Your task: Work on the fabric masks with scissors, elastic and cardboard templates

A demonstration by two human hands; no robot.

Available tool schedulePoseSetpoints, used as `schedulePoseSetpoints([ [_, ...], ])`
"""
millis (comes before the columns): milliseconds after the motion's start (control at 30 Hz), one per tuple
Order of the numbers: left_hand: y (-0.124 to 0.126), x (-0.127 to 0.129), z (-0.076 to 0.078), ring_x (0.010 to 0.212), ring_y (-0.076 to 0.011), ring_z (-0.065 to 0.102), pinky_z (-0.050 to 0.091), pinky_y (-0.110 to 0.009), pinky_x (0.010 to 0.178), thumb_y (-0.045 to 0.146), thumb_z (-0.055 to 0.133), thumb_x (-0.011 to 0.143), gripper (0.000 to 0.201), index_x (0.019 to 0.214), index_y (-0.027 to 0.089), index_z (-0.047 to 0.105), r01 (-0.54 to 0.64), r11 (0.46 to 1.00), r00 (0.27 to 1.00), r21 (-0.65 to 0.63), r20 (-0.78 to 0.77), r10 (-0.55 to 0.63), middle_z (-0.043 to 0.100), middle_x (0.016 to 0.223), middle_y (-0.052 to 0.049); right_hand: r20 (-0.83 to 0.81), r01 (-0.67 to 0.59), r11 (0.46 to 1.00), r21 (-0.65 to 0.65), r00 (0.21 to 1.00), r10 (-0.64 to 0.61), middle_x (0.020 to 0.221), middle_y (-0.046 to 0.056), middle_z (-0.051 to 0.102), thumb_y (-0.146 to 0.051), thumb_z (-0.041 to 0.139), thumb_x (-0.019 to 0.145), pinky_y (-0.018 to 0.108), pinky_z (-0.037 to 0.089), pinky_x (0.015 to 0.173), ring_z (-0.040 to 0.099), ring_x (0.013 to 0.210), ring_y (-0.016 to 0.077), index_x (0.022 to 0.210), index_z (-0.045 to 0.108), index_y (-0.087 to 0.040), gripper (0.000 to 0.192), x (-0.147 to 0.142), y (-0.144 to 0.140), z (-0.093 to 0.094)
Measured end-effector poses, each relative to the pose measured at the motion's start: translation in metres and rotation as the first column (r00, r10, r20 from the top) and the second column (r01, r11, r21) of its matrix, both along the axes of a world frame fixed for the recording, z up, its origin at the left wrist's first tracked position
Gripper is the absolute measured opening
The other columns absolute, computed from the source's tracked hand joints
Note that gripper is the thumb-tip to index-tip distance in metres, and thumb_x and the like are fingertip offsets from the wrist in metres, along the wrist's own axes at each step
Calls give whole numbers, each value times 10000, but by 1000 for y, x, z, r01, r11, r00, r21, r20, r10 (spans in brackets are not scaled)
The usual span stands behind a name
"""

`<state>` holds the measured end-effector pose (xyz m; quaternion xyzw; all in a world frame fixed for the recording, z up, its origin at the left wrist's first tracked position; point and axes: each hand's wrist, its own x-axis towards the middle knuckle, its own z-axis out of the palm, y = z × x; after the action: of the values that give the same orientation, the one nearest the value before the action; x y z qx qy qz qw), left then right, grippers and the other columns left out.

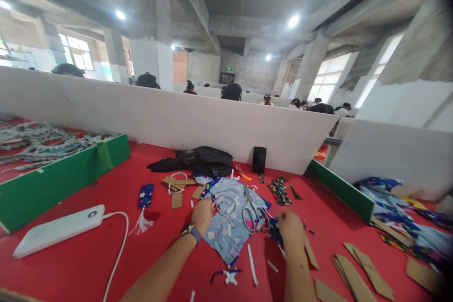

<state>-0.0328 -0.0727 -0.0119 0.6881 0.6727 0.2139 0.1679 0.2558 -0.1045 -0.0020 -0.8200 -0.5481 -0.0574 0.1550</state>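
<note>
My left hand [203, 216], wearing a watch, is closed, its fingertips at the edge of a thin white ring [225, 205] that looks like a tape roll. Under it lies a light blue patterned cloth [221, 233] with dark blue edges. Scissors [249, 212] with pale handles rest on the cloth's right side. My right hand [290, 226] is curled over a dark blue patterned cloth piece [274, 230], and its fingers partly hide it. White strips [252, 264] and a blue cord [221, 273] lie in front of the cloth.
Cardboard pieces [354, 276] lie at front right, and more cardboard [176, 200] at back left. A tasselled blue bookmark-like piece [145, 196], a white power bank [60, 231] with cable, a black bag [203, 160] and a phone [259, 159] are around. Green dividers [67, 184] flank the red table.
</note>
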Motion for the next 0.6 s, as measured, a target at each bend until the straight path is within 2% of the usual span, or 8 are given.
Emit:
schedulePoseSetpoints([
  [100, -5, -6, 8, 833, -218, 569, 361, -318, 721, 214, 423, 818, 185, 756, 153, 586, 23, 1000, 999, 20, 33, -23, 633, 802, -94, -18, -42, 999, 5, 999, 42, 786, 114, 687, -147, 408, 804, 254, 404, 656, 643, 777, 205, 764, 668, -152, 264, -2, 0, 2],
  [200, -18, 0, 21, 857, -200, 550, 359, -308, 749, 241, 404, 829, 213, 779, 172, 600, 122, 990, 988, 67, 84, -128, 628, 862, -77, -42, -50, 998, 29, 998, 52, 776, 142, 679, -264, 353, 866, 273, 397, 626, 635, 726, 218, 753, 671, -136, 362, -5, 2, 4],
  [267, -33, 17, 26, 823, -180, 555, 370, -286, 731, 263, 470, 793, 164, 775, 197, 620, 240, 968, 962, 75, 120, -247, 631, 879, -50, -66, -43, 998, 55, 997, 47, 779, 149, 672, -338, 323, 883, 279, 394, 606, 627, 715, 224, 771, 668, -134, 415, -7, 3, 5],
  [333, -48, 43, 27, 762, -175, 563, 378, -281, 684, 278, 542, 739, 123, 787, 205, 629, 318, 946, 935, 64, 145, -324, 635, 893, -45, -90, -47, 996, 82, 994, 55, 786, 134, 667, -347, 358, 865, 277, 397, 608, 621, 732, 226, 780, 660, -146, 372, -8, 4, 4],
  [400, -60, 72, 24, 833, -203, 565, 384, -290, 710, 255, 564, 709, 146, 829, 202, 628, 360, 931, 916, 63, 166, -366, 646, 898, -62, -114, -72, 992, 107, 990, 84, 788, 104, 665, -297, 414, 828, 268, 407, 641, 616, 762, 215, 766, 648, -158, 280, -9, 4, 3],
  [467, -69, 97, 22, 811, -209, 576, 403, -294, 690, 209, 550, 695, 204, 885, 194, 624, 407, 912, 892, 47, 196, -408, 660, 886, -73, -138, -103, 986, 128, 983, 121, 782, 75, 666, -219, 436, 788, 251, 416, 672, 615, 768, 193, 748, 637, -162, 213, -9, 5, 1],
  [533, -73, 112, 20, 804, -189, 588, 417, -267, 698, 156, 540, 668, 210, 840, 213, 648, 500, 864, 838, 51, 224, -498, 676, 860, -45, -162, -136, 981, 141, 974, 159, 767, 51, 666, -145, 425, 751, 228, 423, 672, 617, 746, 168, 743, 632, -162, 207, -9, 6, -2],
  [600, -73, 116, 21, 854, -172, 587, 420, -239, 740, 118, 538, 637, 282, 862, 235, 663, 578, 811, 777, 91, 241, -581, 681, 911, -23, -183, -168, 975, 148, 964, 194, 759, 38, 667, -94, 412, 715, 211, 428, 661, 620, 729, 152, 746, 637, -164, 237, -8, 8, -4],
])
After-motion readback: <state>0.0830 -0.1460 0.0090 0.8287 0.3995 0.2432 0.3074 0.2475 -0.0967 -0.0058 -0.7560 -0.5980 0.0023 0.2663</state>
